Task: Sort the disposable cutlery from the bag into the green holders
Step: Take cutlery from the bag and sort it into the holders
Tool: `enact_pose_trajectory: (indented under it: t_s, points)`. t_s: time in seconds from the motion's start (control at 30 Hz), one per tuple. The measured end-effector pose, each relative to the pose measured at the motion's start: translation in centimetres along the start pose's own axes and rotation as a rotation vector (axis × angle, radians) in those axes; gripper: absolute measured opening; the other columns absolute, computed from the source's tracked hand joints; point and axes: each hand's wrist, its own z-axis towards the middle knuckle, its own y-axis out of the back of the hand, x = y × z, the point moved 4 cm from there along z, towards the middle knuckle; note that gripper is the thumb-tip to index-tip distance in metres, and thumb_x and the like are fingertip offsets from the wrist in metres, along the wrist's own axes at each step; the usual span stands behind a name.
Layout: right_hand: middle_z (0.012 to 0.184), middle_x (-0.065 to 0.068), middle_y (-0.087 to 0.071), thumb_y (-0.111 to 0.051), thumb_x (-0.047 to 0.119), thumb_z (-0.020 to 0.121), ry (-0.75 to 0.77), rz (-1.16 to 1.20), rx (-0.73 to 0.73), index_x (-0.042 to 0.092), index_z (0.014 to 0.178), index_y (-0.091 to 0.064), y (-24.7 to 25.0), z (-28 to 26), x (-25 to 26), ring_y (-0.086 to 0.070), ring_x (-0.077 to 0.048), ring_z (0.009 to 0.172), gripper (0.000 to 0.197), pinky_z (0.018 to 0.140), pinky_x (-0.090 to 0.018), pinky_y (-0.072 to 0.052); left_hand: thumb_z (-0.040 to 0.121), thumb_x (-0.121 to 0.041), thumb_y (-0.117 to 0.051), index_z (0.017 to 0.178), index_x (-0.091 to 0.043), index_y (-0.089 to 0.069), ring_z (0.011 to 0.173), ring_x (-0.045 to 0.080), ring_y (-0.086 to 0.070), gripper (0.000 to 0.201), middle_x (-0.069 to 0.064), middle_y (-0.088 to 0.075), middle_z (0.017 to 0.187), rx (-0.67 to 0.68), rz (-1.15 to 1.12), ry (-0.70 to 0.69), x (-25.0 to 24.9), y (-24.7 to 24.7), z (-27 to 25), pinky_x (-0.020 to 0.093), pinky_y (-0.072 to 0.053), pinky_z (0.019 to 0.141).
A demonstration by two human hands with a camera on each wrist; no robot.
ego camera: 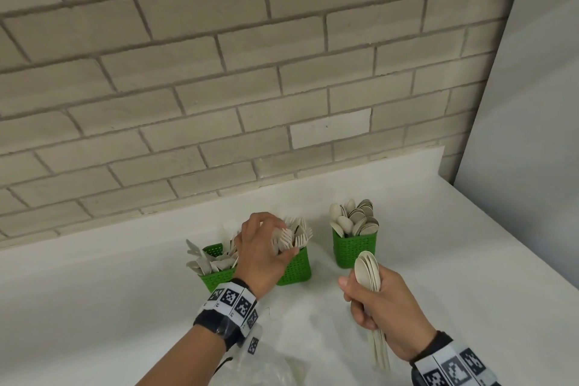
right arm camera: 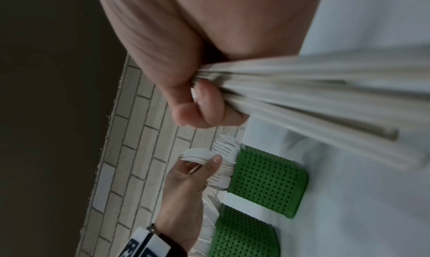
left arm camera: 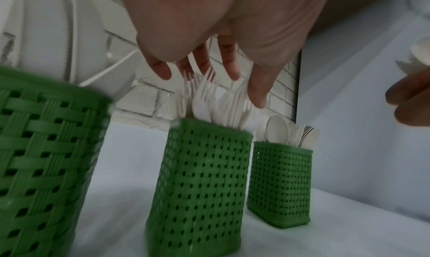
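Note:
Three green woven holders stand in a row on the white counter. The left holder has knives, the middle holder forks, the right holder spoons. My left hand hovers over the middle holder and pinches a bunch of forks between thumb and fingers, their handles down among the forks standing there. My right hand is in front of the spoon holder and grips a bundle of spoons, bowls up, handles sticking out below the fist.
A crumpled clear plastic bag lies on the counter under my left forearm. A brick wall runs close behind the holders. A pale panel closes off the right side.

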Motion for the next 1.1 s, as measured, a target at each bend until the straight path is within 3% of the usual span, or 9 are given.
enact_pose_trajectory:
  t_s: [0.13, 0.23, 0.33, 0.43, 0.53, 0.67, 0.77, 0.9, 1.1]
  points:
    - [0.059, -0.016, -0.054, -0.075, 0.016, 0.076, 0.016, 0.019, 0.004, -0.002, 0.079, -0.055, -0.5, -0.1, 0.2, -0.048, -0.024, 0.042, 0.027, 0.040, -0.024, -0.033, 0.079, -0.047, -0.071, 0.135, -0.048, -0.034, 0.138, 0.002, -0.020, 0.067, -0.020, -0.028, 0.142, 0.054, -0.080, -0.184, -2.2, 1.2, -0.4, 0.029, -0.011, 0.113]
    - [0.054, -0.017, -0.051, -0.075, 0.021, 0.069, 0.025, 0.029, 0.020, -0.002, 0.079, -0.057, -1.3, -0.1, 0.5, -0.053, -0.028, 0.044, 0.031, 0.041, -0.028, -0.040, 0.097, -0.045, -0.041, 0.139, -0.039, -0.042, 0.148, 0.008, -0.011, 0.043, -0.016, -0.030, 0.154, 0.062, 0.144, -0.354, -2.5, 0.7, -0.3, 0.035, -0.005, 0.115]
    - [0.053, -0.018, -0.052, -0.076, 0.022, 0.068, 0.034, 0.024, 0.070, -0.002, 0.077, -0.057, -2.1, -0.4, 1.0, -0.054, -0.028, 0.043, 0.032, 0.041, -0.028, -0.042, 0.105, -0.035, -0.025, 0.148, -0.031, -0.034, 0.150, 0.012, 0.012, 0.044, -0.015, -0.016, 0.162, 0.230, 0.414, -0.210, -1.1, -0.8, 0.1, 0.053, 0.001, 0.118]
    - [0.054, -0.019, -0.055, -0.075, 0.023, 0.071, 0.061, 0.022, 0.115, -0.004, 0.079, -0.057, -2.6, -0.8, 1.8, -0.054, -0.028, 0.043, 0.033, 0.042, -0.029, -0.043, 0.106, -0.035, -0.021, 0.154, -0.028, -0.013, 0.144, 0.012, 0.031, 0.050, -0.012, 0.004, 0.164, 0.298, 0.395, -0.157, -1.4, -0.9, -0.9, 0.052, 0.012, 0.118]
    - [0.049, -0.012, -0.049, -0.076, 0.025, 0.078, 0.078, -0.038, 0.129, 0.000, 0.082, -0.054, -3.2, -0.9, 1.9, -0.047, -0.024, 0.041, 0.034, 0.044, -0.029, -0.040, 0.102, -0.045, -0.027, 0.149, -0.029, -0.033, 0.151, 0.019, -0.007, 0.050, -0.007, -0.027, 0.158, 0.142, 0.085, -0.344, -4.9, 1.8, -3.0, 0.048, -0.008, 0.120]
    - [0.045, -0.001, -0.038, -0.068, 0.015, 0.072, 0.016, -0.115, 0.241, 0.010, 0.077, -0.055, -4.6, -1.3, 2.0, -0.031, -0.015, 0.037, 0.014, 0.041, -0.022, -0.026, 0.097, -0.029, -0.056, 0.130, -0.026, -0.059, 0.112, 0.015, -0.056, 0.033, -0.008, -0.060, 0.119, 0.352, -0.432, -0.405, -8.8, 4.0, -5.4, 0.029, -0.045, 0.089]
    - [0.044, -0.003, -0.045, -0.066, 0.015, 0.061, -0.026, -0.241, 0.390, 0.021, 0.075, -0.061, -6.3, -2.4, 2.3, -0.034, -0.015, 0.031, 0.016, 0.037, -0.018, -0.026, 0.092, -0.019, -0.067, 0.123, -0.024, -0.066, 0.103, 0.013, -0.059, 0.032, -0.009, -0.061, 0.111, 0.421, -0.450, -0.396, -9.0, 4.9, -6.3, 0.016, -0.041, 0.082]
    - [0.049, -0.007, -0.048, -0.071, 0.009, 0.072, -0.031, -0.325, 0.483, 0.001, 0.083, -0.059, -7.3, -3.2, 2.3, -0.043, -0.016, 0.032, 0.018, 0.036, -0.020, -0.033, 0.093, -0.019, -0.066, 0.109, -0.025, -0.072, 0.103, 0.014, -0.060, 0.019, -0.009, -0.058, 0.109, 0.409, -0.428, -0.421, -8.3, 5.6, -7.8, 0.022, -0.045, 0.089]
    - [0.058, -0.007, -0.055, -0.062, 0.010, 0.082, -0.029, -0.324, 0.539, 0.009, 0.085, -0.063, -8.0, -4.2, 2.7, -0.052, -0.020, 0.041, 0.004, 0.043, -0.026, -0.039, 0.091, -0.023, -0.068, 0.094, -0.024, -0.073, 0.087, 0.005, -0.060, 0.006, -0.012, -0.059, 0.100, 0.315, -0.383, -0.337, -7.0, 6.3, -8.3, 0.011, -0.041, 0.074]
